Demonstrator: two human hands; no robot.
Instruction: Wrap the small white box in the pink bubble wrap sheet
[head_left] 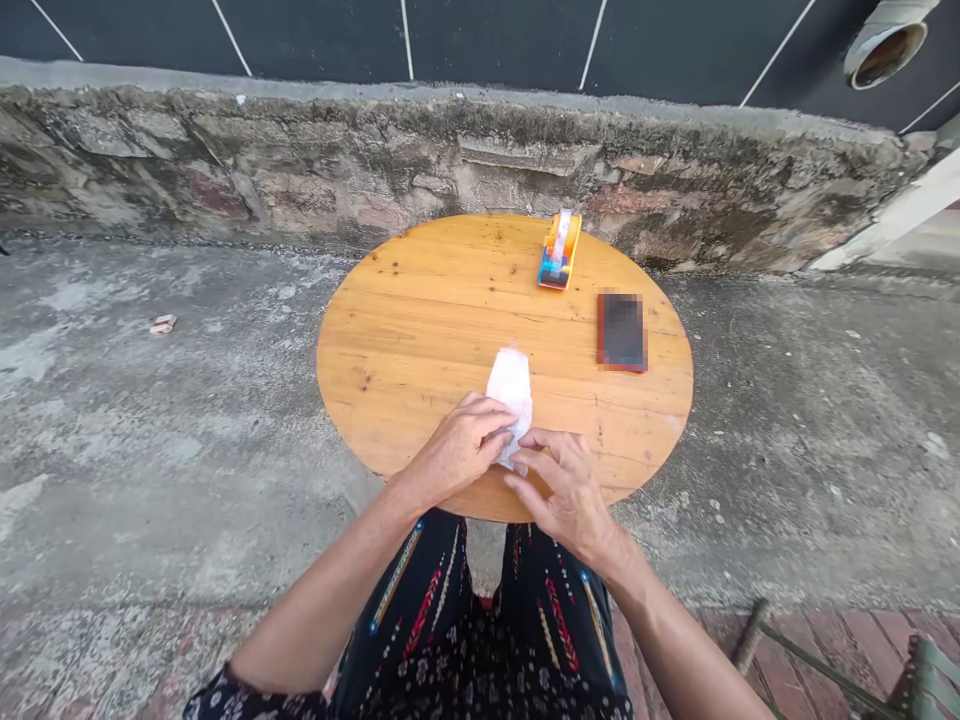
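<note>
A white, elongated paper-like bundle (510, 378) lies on the round wooden table (420, 330), near its front edge. It looks wrapped or folded, and what is inside, if anything, is hidden. My left hand (466, 447) has its bent fingers and thumb closed on the bundle's left side and lower half. At the near end of the bundle is my right hand (564, 485), its thumb and fingers bent but spread apart. The right fingertips are close to the white material, and I cannot tell whether they touch it.
A yellow and blue tape dispenser (559, 250) with a roll of clear tape stands at the table's back. A dark, pixelated rectangle with a red edge (622, 332) lies at the right. Beyond the table runs a low stone wall (300, 170). A metal chair frame (817, 660) is at lower right.
</note>
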